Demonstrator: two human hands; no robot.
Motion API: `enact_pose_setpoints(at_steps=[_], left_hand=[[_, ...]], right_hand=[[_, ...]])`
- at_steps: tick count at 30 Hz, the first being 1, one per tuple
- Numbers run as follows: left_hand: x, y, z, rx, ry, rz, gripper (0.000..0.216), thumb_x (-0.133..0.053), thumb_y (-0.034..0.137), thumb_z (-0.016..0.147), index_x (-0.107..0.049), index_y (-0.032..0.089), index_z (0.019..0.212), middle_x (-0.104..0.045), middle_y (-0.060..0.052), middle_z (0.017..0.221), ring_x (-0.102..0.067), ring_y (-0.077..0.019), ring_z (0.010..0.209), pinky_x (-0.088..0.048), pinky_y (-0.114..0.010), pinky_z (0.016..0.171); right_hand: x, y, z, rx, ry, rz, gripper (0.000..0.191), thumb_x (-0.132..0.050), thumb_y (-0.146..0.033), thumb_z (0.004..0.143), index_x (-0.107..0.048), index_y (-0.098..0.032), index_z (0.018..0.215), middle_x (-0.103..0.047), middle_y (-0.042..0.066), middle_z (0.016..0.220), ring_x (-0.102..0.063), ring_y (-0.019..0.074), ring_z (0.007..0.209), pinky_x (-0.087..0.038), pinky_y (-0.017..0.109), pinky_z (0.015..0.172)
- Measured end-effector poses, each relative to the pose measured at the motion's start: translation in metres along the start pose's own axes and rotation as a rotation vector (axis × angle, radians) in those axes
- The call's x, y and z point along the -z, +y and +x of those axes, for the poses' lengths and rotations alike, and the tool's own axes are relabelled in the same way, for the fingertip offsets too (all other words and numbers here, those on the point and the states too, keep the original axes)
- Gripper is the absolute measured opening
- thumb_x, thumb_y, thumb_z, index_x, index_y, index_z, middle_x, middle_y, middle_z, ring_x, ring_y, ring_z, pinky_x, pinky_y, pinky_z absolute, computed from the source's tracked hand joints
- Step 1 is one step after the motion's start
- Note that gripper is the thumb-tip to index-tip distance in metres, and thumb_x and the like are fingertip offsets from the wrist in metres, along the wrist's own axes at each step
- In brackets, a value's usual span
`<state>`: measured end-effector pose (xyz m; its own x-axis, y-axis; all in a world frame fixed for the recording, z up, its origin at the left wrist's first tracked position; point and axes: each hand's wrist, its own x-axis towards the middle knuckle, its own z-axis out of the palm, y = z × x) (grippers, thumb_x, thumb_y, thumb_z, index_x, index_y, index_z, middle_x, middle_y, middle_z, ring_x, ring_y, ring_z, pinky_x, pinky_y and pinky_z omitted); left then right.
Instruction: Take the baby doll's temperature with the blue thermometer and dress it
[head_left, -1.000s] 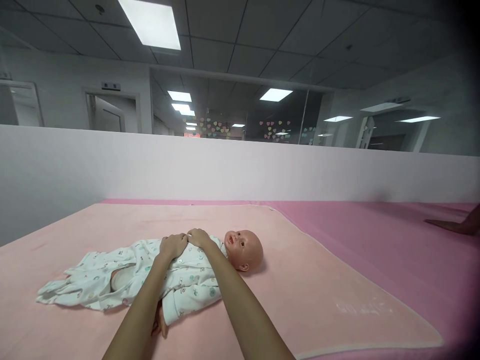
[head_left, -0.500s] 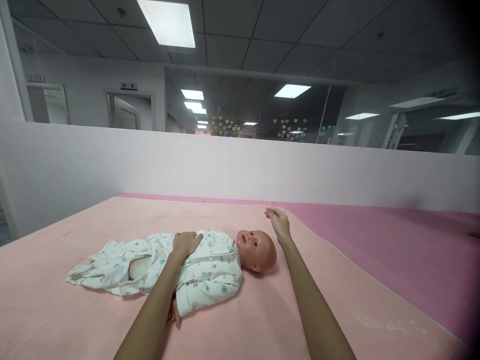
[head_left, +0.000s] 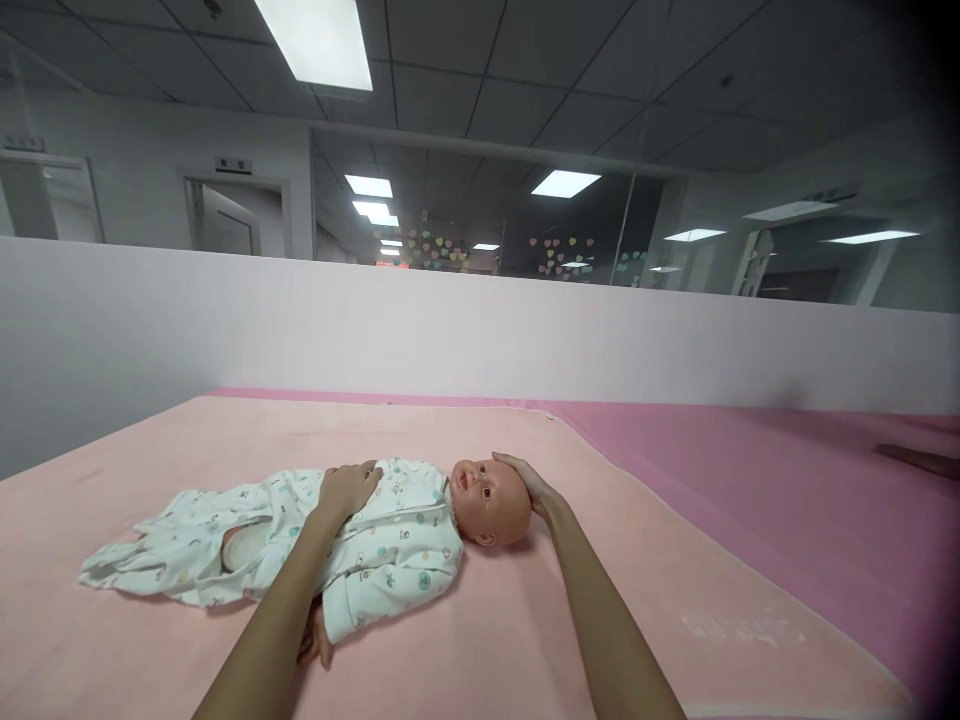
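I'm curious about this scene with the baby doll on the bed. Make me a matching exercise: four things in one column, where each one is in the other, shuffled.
Things:
1. left hand
2. right hand
3. pale pink fleece blanket
4. white low partition wall

Places:
A. behind the bed
B. flat on the chest of the white printed romper
C. spread under the plastic baby doll
D. cupping the top of the doll's bald head

Pairs: 1-B, 2-D, 3-C, 4-A
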<state>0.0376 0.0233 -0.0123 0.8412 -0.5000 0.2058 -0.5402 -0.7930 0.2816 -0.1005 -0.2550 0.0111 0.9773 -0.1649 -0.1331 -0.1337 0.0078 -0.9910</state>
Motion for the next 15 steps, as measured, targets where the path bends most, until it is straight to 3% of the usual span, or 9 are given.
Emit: enact_pose_setpoints(at_steps=[2,7,12,15], left_hand=[[0.001,0.000,-0.001,-0.001,0.005,0.006,0.049,-0.020,0.045,0.083,-0.058,0.025,0.107,-0.064,-0.008,0.104,-0.055,-0.0279,0.100,-0.033,-0.040,0.084],[0.002,0.002,-0.003,0.002,0.024,0.014,0.049,-0.020,0.044,0.084,-0.061,0.022,0.101,-0.066,-0.009,0.099,-0.056,-0.0273,0.096,-0.034,-0.038,0.082],[0.002,0.003,-0.004,0.010,0.027,0.011,0.048,-0.019,0.044,0.084,-0.060,0.023,0.099,-0.066,-0.008,0.097,-0.056,-0.0253,0.095,-0.034,-0.037,0.082],[0.001,0.002,-0.003,0.009,0.030,0.027,0.047,-0.020,0.042,0.084,-0.060,0.023,0.096,-0.066,-0.007,0.096,-0.057,-0.0240,0.093,-0.034,-0.037,0.082]], right_hand=[[0.002,0.002,0.004,0.078,0.021,-0.027,0.043,-0.043,-0.047,0.077,-0.061,-0.012,0.096,-0.064,0.010,0.100,-0.059,0.0206,0.095,-0.044,0.032,0.087],[0.004,-0.004,0.012,0.426,0.238,-0.066,0.042,-0.060,-0.037,0.068,-0.059,-0.019,0.106,-0.050,0.006,0.125,-0.049,0.0200,0.111,-0.037,0.031,0.094],[-0.004,-0.012,0.004,0.338,0.027,-0.176,0.039,-0.058,-0.044,0.070,-0.066,-0.013,0.093,-0.062,0.009,0.105,-0.056,0.0221,0.097,-0.042,0.033,0.086],[-0.008,-0.013,0.001,0.300,-0.015,-0.190,0.040,-0.057,-0.048,0.070,-0.067,-0.012,0.084,-0.067,0.007,0.090,-0.058,0.0221,0.088,-0.043,0.033,0.081]])
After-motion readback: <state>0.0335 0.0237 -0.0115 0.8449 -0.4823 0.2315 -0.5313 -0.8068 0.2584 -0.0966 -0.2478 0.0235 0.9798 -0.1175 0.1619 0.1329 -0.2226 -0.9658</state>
